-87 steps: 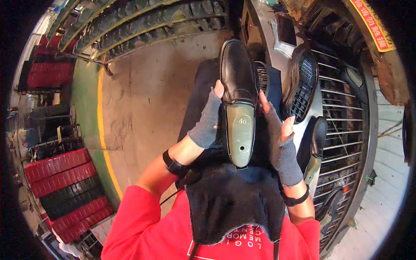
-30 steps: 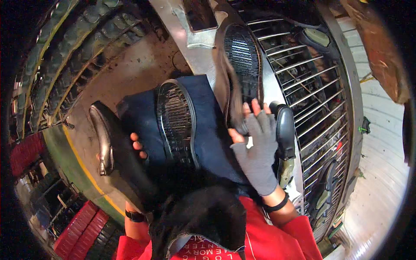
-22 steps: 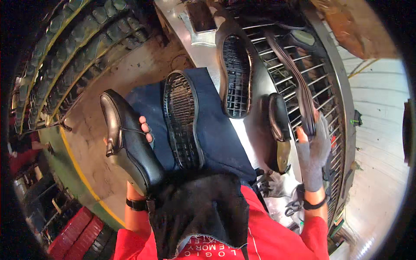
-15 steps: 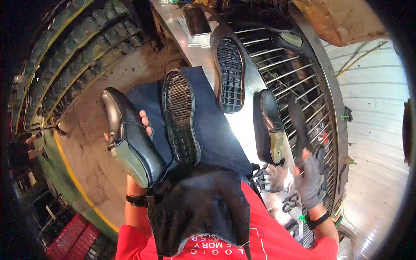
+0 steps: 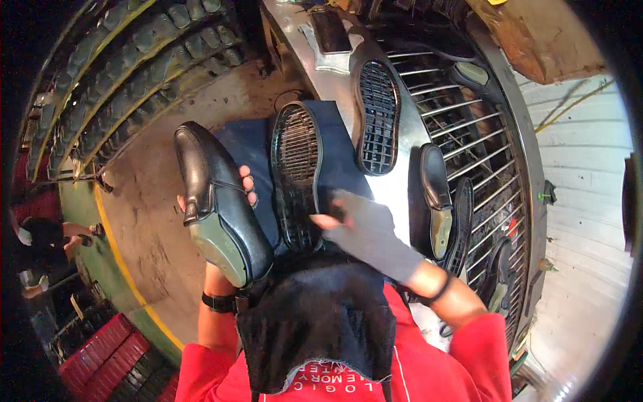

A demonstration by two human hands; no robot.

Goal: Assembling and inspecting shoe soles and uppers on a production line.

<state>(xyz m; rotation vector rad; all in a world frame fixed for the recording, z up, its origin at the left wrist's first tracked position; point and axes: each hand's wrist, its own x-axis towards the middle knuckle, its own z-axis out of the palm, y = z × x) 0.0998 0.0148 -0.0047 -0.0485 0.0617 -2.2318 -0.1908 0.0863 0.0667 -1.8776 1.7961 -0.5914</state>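
Note:
My left hand [image 5: 248,185] is closed around a black leather shoe upper [image 5: 211,167] fitted on a green last [image 5: 226,249], held over my left thigh. Beside it a black shoe sole [image 5: 298,137] lies on the dark blue cloth over my lap, its ribbed and gridded inside facing up. My right hand [image 5: 372,234], in a grey fingerless glove, is at the right edge of this sole. Its thumb and fingers are apart, with nothing seen between them; the fingertips are slightly blurred. Whether they touch the sole is unclear.
Another sole [image 5: 378,117] and a lasted shoe [image 5: 434,201] lie on the metal table [image 5: 301,57]. Right of it runs a rack of metal rods [image 5: 462,114] bearing a sole [image 5: 459,228] and more lasted shoes [image 5: 497,275]. Shelves of shoes [image 5: 144,74] stand at far left.
My right hand has swung left from over the rack to the sole on my lap. A blurred dark shape near it before now shows as a sole on the rack's edge. My left hand keeps its grip.

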